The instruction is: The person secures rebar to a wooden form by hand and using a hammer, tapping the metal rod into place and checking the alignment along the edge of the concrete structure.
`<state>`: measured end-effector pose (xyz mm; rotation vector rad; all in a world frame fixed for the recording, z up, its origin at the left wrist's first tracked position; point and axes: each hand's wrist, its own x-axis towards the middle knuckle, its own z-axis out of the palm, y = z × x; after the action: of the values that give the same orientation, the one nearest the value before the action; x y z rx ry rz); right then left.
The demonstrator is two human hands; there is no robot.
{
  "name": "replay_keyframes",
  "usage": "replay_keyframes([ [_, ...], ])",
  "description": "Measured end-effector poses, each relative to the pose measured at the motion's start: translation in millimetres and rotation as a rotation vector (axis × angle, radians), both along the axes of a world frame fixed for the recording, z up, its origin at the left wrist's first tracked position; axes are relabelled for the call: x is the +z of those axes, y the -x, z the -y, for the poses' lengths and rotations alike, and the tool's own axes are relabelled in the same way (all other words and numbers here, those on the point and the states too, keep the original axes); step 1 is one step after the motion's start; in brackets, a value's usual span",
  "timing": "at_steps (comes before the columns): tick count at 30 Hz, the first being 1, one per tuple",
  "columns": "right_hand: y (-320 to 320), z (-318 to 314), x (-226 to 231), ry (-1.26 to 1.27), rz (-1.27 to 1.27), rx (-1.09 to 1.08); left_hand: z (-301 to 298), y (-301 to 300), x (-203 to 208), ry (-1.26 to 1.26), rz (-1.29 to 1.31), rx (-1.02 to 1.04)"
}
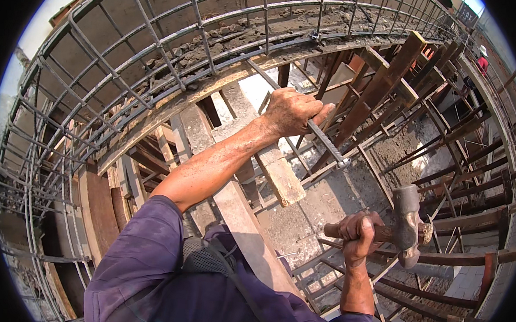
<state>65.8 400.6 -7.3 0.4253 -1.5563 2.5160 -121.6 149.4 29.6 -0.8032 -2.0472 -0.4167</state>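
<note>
My left hand is closed around a ribbed steel bar, reaching out ahead of me. One end of the bar points down to the right, with a pale, blunt tip. Its other end runs up behind my fist towards the edge of the rebar cage. Lower on the right, my right hand grips the wooden handle of a hammer. The hammer's worn steel head lies to the right of my fist, apart from the bar. Part of the handle's butt sticks out left of my fingers.
A curved rebar cage spans the top and left, with rubble along it. Planks lie beneath my arms. Timber props and metal struts crowd the right, over a drop. A person in a white helmet stands far off, upper right.
</note>
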Motion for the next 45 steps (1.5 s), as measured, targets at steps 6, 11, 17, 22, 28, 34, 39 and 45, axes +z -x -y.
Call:
replay_keyframes([
  [6, -2.1, -16.8, -45.7, -0.633, 0.294, 0.012, 1.7, 3.1, -0.8, -0.077, 0.026, -0.017],
  [11, 5.6, -22.2, 11.2, -0.175, -0.268, 0.057, 0.3, 2.9, 1.2, -0.057, -0.007, 0.014],
  [17, 14.9, 2.2, -37.5, -0.412, 0.208, -0.127, -3.9, 5.9, -1.5, -0.06, 0.04, -0.028],
  [22, 8.5, -8.6, 21.5, 0.013, -0.007, -0.131, 7.4, 3.4, -3.1, -0.039, 0.077, 0.018],
  [28, 11.8, 10.4, -36.0, -0.412, 0.318, -0.067, 0.8, 2.6, -8.1, -0.005, 0.078, -0.036],
  [34, -3.6, -10.0, 18.5, -0.048, 0.212, -0.142, 3.6, 8.0, -16.9, 0.005, 0.142, -0.049],
  [39, 14.1, 17.8, 1.7, -0.208, 0.363, -0.172, -2.7, 4.1, -8.0, -0.017, 0.109, -0.035],
  [45, 24.0, -10.1, -16.9, -0.386, 0.346, -0.129, 2.5, -13.0, 1.2, 0.225, 0.363, -0.141],
])
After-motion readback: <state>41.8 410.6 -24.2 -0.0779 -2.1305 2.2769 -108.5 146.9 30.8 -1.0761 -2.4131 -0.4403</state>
